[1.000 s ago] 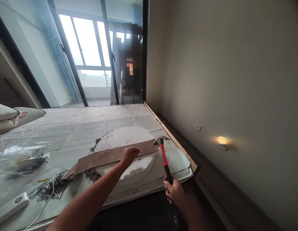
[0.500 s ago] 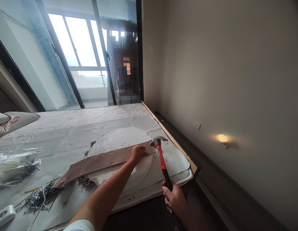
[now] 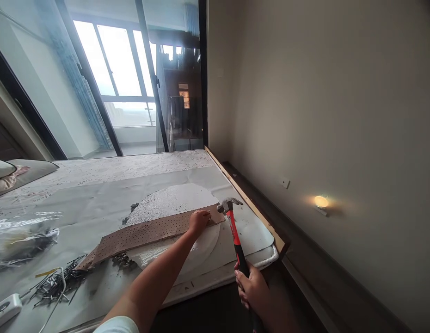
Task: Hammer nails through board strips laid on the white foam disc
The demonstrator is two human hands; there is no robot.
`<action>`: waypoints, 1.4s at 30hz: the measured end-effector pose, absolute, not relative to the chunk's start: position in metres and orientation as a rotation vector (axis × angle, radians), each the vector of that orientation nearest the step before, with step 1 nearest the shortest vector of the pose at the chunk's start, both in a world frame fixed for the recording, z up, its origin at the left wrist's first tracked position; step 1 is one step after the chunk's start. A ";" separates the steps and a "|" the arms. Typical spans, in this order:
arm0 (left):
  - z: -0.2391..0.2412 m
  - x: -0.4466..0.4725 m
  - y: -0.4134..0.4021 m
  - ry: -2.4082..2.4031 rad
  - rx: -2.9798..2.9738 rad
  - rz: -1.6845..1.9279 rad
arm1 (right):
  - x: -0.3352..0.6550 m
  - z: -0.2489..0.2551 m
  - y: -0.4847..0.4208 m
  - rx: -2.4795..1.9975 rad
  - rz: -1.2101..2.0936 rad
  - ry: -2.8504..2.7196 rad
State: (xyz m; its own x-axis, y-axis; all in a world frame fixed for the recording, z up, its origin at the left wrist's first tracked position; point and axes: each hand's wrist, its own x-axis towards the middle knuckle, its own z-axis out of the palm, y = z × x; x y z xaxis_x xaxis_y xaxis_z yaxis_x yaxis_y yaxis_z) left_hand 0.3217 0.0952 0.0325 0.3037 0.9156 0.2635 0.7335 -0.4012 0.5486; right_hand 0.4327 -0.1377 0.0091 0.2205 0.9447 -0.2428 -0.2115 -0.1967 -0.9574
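Observation:
A claw hammer [image 3: 232, 226] with a red and black handle is gripped in my right hand [image 3: 251, 282]. Its metal head is raised just right of my left hand [image 3: 199, 221], above the end of a long brown board [image 3: 145, 231] dotted with small holes. My left fingers are pinched together on the board near that end; what sits between them is too small to make out. Beneath the board lies a round white foam piece [image 3: 180, 196] with a rough surface. Loose nails [image 3: 55, 284] lie heaped by the board's near left end.
Grey crumbs [image 3: 124, 262] lie beside the board. A clear plastic bag [image 3: 24, 240] and a white power strip [image 3: 6, 310] with a cord are at left. A wooden rail [image 3: 246, 196] edges the covered bed surface [image 3: 93, 194]; the wall holds a lit lamp [image 3: 321, 202].
The camera view has shifted very slightly. Both hands, the hammer and the board keep practically the same positions.

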 end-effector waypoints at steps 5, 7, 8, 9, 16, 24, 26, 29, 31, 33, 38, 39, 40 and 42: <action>0.032 0.323 0.092 1.459 2.307 0.743 | 0.432 0.007 -0.138 -1.352 1.270 -0.778; 0.031 0.323 0.090 1.457 2.312 0.730 | 0.432 0.007 -0.139 -1.371 1.275 -0.795; 0.031 0.323 0.089 1.459 2.311 0.724 | 0.433 0.007 -0.139 -1.386 1.274 -0.803; 0.030 0.323 0.088 1.466 2.309 0.715 | 0.433 0.008 -0.140 -1.399 1.273 -0.812; 0.025 0.323 0.085 1.482 2.354 0.733 | 0.433 0.006 -0.139 -1.479 1.250 -0.902; 0.021 0.322 0.084 1.444 2.313 0.830 | 0.447 0.038 -0.129 -1.601 1.019 -1.088; 0.018 0.321 0.085 1.413 2.303 0.869 | 0.450 0.047 -0.125 -1.641 0.917 -1.136; 0.013 0.320 0.087 1.385 2.305 0.897 | 0.449 0.054 -0.121 -1.738 0.854 -1.213; 0.011 0.319 0.088 1.381 2.314 0.898 | 0.447 0.057 -0.122 -1.808 0.832 -1.273; 0.009 0.319 0.088 1.377 2.321 0.899 | 0.447 0.063 -0.124 -1.844 0.785 -1.319; 0.012 0.320 0.086 1.380 2.314 0.903 | 0.447 0.076 -0.127 -1.794 0.711 -1.336; 0.013 0.320 0.085 1.386 2.309 0.892 | 0.446 0.076 -0.127 -1.800 0.730 -1.334; 0.013 0.320 0.085 1.391 2.307 0.878 | 0.444 0.076 -0.126 -1.819 0.758 -1.330; 0.013 0.319 0.085 1.406 2.304 0.850 | 0.441 0.074 -0.126 -1.875 0.806 -1.329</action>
